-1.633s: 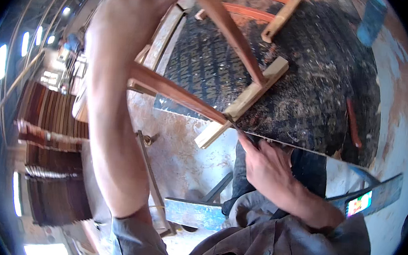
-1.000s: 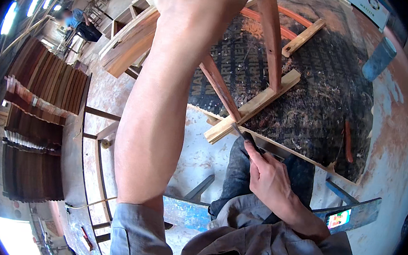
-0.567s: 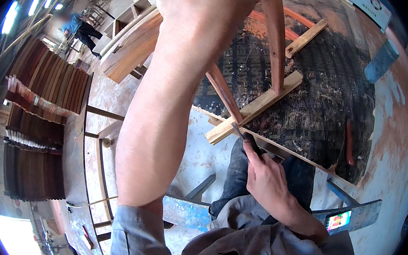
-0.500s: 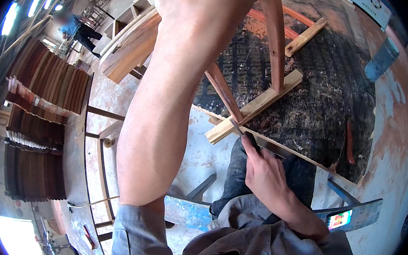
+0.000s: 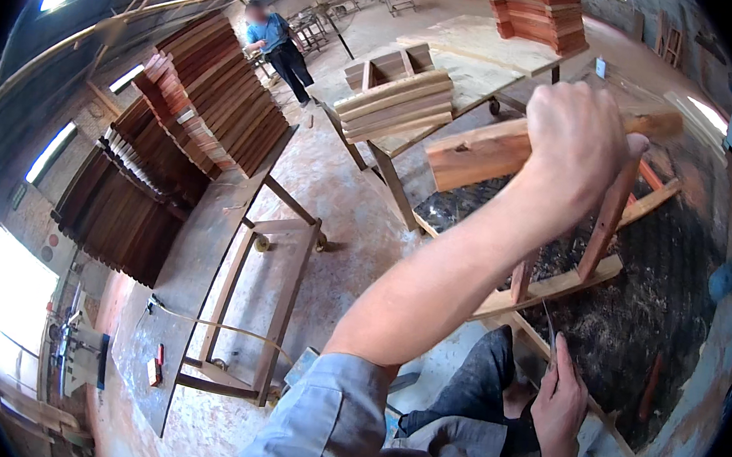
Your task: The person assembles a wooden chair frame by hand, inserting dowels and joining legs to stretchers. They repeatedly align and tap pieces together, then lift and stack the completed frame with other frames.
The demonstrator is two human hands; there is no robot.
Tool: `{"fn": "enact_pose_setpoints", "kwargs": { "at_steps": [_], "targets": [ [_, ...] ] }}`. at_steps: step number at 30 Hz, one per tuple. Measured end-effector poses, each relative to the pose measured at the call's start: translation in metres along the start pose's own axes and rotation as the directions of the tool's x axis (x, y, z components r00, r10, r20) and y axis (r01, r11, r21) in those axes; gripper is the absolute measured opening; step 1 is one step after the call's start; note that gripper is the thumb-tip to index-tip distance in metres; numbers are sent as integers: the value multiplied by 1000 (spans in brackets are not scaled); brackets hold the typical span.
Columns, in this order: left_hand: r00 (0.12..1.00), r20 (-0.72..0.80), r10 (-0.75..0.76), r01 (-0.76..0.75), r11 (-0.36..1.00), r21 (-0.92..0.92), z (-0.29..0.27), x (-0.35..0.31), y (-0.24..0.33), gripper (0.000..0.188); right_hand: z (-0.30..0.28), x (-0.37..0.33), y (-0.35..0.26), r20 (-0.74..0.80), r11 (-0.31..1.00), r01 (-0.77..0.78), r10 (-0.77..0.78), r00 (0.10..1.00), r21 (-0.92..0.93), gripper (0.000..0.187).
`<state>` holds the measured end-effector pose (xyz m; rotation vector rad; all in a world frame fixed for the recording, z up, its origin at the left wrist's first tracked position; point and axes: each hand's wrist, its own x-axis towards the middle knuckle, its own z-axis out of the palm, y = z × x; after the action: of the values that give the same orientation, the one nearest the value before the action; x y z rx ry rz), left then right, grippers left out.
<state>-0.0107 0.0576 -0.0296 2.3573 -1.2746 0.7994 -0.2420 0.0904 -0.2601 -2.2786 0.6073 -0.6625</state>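
My left hand [image 5: 577, 129] is closed in a fist over the top beam of a wooden stool-like frame [image 5: 477, 156]. Splayed legs [image 5: 605, 223] run down from that beam to a pale crosspiece [image 5: 557, 286]. In my right hand [image 5: 561, 404], lower down, is a thin, narrow-bladed tool [image 5: 550, 325]. Its tip points up at the near side of the crosspiece; whether it touches the wood I cannot tell. The frame stands on a dark, shaving-strewn mat [image 5: 636, 330]. My left hand and forearm hide part of the beam and legs.
A red strip-like object [image 5: 650, 387] lies on the mat, with a blue cylinder [image 5: 729, 276] beyond. On the left, a wheeled table [image 5: 168, 316] bears stacks of brown boards [image 5: 221, 98]. Pale planks [image 5: 398, 105] lie on another table. A person [image 5: 276, 46] stands farther back.
My view has swung left and up, showing more of the workshop. The tool's tip was at a leg's foot joint and now appears just below the crosspiece. My left hand keeps its hold.
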Motion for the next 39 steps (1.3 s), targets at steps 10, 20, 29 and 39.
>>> {"fn": "enact_pose_setpoints", "kwargs": {
  "at_steps": [10,20,29,39],
  "targets": [
    [868,495,-51,31,998,50,-45,8,45,73,-32,16,44,186,999,38,-31,982,-34,45],
    [889,262,376,-298,908,-293,-28,4,3,68,-15,58,60,231,982,190,-186,955,3,39],
    [855,-37,518,-488,778,-396,-24,-11,6,61,-14,69,66,279,958,286,-282,918,28,42],
    [899,66,433,-322,754,-572,-32,-16,16,61,-20,76,66,413,957,291,-262,872,-6,60]
  ]
}}
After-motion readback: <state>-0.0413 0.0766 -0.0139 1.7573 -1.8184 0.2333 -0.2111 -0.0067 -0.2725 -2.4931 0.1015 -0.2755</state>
